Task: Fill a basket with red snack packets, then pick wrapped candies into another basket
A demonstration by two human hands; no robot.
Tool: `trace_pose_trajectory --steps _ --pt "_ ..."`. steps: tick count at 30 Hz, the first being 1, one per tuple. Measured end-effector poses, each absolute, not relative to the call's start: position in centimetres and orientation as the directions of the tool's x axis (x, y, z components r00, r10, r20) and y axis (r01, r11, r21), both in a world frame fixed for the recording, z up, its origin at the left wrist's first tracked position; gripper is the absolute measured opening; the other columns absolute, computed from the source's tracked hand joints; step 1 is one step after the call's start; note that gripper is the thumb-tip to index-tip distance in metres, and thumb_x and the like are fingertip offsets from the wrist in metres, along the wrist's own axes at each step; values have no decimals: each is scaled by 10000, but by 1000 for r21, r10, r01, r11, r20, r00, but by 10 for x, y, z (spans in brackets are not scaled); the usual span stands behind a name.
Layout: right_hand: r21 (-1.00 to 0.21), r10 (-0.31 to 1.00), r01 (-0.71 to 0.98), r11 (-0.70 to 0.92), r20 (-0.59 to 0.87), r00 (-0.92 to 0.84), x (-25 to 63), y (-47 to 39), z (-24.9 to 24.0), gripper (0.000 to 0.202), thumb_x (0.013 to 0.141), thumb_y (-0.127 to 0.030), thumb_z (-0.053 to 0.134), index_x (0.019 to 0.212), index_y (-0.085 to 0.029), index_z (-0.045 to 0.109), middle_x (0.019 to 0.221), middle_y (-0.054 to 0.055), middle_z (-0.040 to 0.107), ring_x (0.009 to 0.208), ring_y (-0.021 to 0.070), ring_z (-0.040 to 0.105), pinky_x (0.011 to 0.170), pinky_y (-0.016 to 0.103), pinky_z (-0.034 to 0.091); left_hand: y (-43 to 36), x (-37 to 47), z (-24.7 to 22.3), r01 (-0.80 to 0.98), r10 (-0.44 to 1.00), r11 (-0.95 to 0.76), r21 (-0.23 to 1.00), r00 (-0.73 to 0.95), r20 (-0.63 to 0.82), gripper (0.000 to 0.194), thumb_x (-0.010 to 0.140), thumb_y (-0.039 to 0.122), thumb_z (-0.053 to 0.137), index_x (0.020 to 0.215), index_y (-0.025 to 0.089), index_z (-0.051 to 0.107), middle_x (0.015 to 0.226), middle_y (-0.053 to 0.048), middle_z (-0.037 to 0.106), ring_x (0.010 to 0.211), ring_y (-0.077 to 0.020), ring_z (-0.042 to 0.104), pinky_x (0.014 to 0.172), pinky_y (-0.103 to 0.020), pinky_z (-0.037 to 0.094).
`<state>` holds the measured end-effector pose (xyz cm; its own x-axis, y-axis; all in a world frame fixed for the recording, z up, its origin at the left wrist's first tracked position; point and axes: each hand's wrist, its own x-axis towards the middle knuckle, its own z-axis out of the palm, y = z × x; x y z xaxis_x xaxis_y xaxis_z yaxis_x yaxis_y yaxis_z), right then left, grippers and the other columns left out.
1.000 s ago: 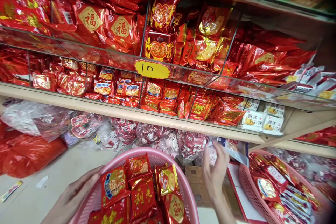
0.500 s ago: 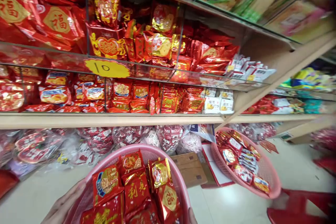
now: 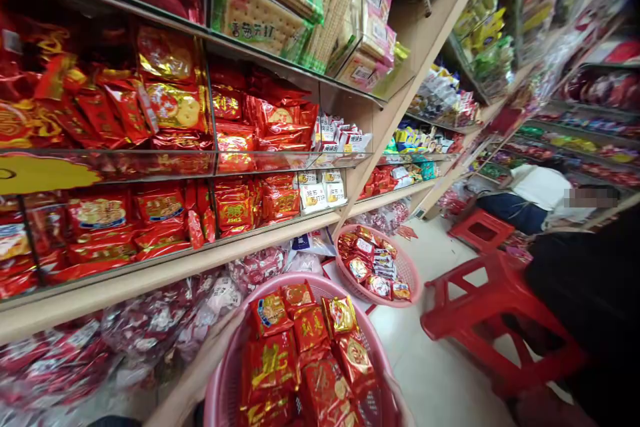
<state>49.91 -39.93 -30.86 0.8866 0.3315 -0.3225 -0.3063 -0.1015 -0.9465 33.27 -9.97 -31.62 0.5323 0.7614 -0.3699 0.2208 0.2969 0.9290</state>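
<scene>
Near basket held from both sides

The pink basket sits near, below the shelf. The left hand lies along its left side and the right hand touches its right; how far their fingers close is hidden. Level, opposed support should steady the load: slick, pillow-shaped red packets could slide inside the smooth-rimmed, perforated plastic.

Packets in basket; second basket beyond, right.

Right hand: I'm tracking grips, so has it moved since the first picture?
Yes, the right hand moved down, away from the shelf, to the near basket.
</scene>
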Motion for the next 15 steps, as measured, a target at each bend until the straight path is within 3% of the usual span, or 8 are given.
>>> trace_pose_trajectory --steps 8,12,15 --pt "-925 314 -379 -28 -368 875 535 -394 -327 347 862 -408 586 1141 -202 568 1122 67 618 983 212 614 786 396 551 -103 401 -361 189 696 336 923 610 -378 593 692 513 688 1189 198 613 1460 -107 432 1378 -258 317 1115 -358 263" --pt "-894 337 -447 19 -415 845 550 -380 -350 394 649 -511 733 934 -252 655 913 36 713 876 292 688 623 415 586 -103 405 -388 212 698 350 913 591 -404 703 675 543 687 1258 175 552 1486 -132 383 1397 -262 273 1127 -370 218" --pt "-807 353 -574 137 -502 790 563 -373 -367 437 536 -490 779 872 -231 674 815 27 741 815 311 709 639 425 593 -101 409 -401 214 708 339 916 583 -399 741 687 579 660 1284 160 528 1492 -143 368 1401 -258 262 1133 -359 197"
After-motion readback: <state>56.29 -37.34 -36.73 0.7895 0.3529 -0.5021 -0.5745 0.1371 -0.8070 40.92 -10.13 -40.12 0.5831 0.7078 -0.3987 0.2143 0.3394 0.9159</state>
